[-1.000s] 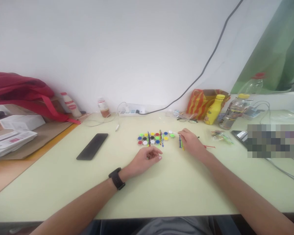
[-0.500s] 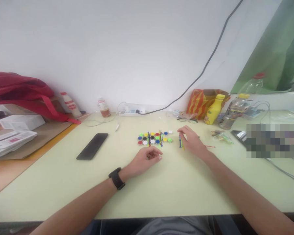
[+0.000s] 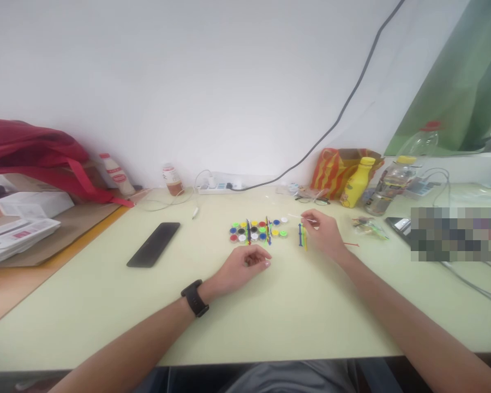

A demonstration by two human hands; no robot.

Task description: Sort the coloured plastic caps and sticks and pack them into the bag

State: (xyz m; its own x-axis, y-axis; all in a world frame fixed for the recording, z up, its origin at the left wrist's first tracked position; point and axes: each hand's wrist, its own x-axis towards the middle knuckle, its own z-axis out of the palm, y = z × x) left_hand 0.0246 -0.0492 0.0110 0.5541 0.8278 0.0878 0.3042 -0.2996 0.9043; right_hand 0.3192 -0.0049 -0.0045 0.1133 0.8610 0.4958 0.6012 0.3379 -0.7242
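Observation:
My right hand [image 3: 321, 232] pinches a thin white stick [image 3: 297, 216], whose free end points left. Just left of its fingers, a blue stick [image 3: 300, 234] and a yellow stick [image 3: 305, 239] lie side by side on the table. A red stick [image 3: 351, 244] shows past the wrist. My left hand [image 3: 245, 267] rests on the table, fingers loosely curved and apart, with nothing in them. Beyond it stand rows of small round pots with coloured lids [image 3: 254, 230]. Two bunches of mixed coloured sticks [image 3: 269, 230] lie across the pots.
A black phone [image 3: 154, 244] lies at left on the pale table [image 3: 245, 327]. Near the wall are a power strip [image 3: 219, 189], a drink bottle [image 3: 172, 180], a striped bag [image 3: 329, 173] and a yellow bottle [image 3: 357, 183]. A small clear packet [image 3: 369, 227] lies at right.
My right hand has shifted slightly right, off the blue and yellow sticks, and a white stick now shows in its fingers. My left hand stays put.

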